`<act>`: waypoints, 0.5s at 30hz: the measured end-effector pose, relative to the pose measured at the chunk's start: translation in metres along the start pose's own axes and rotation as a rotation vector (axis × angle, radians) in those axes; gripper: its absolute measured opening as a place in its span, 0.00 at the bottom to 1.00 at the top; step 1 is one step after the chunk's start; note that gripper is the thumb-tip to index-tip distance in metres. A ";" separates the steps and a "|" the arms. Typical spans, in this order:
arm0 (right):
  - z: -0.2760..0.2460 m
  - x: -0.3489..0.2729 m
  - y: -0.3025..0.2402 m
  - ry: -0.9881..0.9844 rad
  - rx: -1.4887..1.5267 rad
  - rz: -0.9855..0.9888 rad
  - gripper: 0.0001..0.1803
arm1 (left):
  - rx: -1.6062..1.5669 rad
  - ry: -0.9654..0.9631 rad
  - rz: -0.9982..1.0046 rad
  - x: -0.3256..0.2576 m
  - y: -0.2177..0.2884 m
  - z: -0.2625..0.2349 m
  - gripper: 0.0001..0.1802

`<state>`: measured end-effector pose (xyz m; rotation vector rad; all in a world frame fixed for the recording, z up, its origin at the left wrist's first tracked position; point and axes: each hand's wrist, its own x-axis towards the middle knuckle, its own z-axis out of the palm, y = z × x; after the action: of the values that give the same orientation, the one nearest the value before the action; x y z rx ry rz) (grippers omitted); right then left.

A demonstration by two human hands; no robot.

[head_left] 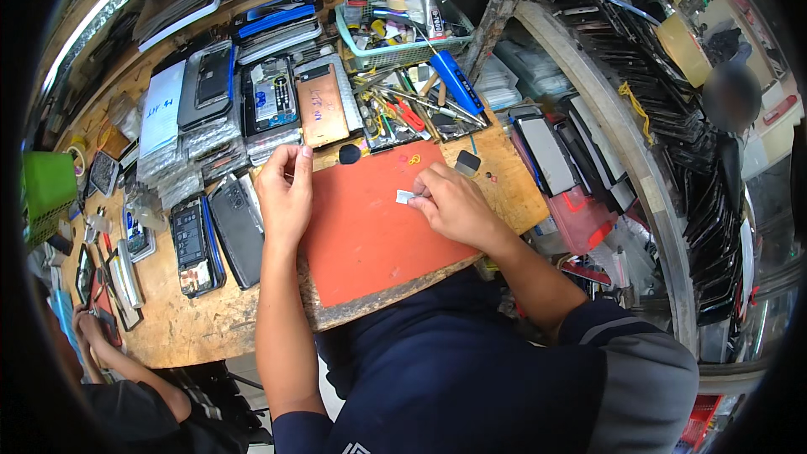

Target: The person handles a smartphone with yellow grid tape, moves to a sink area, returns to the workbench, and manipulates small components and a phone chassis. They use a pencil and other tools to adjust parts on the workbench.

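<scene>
An orange-red mat (361,244) lies on the wooden bench in front of me. Over its right part, my right hand (454,206) pinches a small whitish flat piece (403,197) between thumb and fingers. My left hand (286,193) is at the mat's left edge, thumb and fingers closed together; whatever they hold, if anything, is too small to name. Beyond the right hand, a small yellow loop (414,160) lies on the mat. A dark square piece (467,163) rests on the bench to its right, and a dark rounded piece (349,153) sits by the far edge.
Phone parts (269,97) and stacked wrapped packs stand behind my left hand. Opened phones (197,244) lie left of it. Tweezers and pliers (408,113), a blue tool (456,82) and a teal basket (403,50) are at the back. A co-worker's hands (88,328) hold something lower left.
</scene>
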<state>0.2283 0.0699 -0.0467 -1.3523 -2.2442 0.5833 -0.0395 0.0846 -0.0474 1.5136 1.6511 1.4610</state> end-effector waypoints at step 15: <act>0.037 0.105 -0.036 0.042 -0.196 -0.414 0.05 | 0.268 0.043 0.256 -0.004 -0.016 0.004 0.11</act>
<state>0.1377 0.1439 -0.0389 -0.9257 -2.4980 0.1927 -0.0412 0.0858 -0.0641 1.9128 1.7890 1.4521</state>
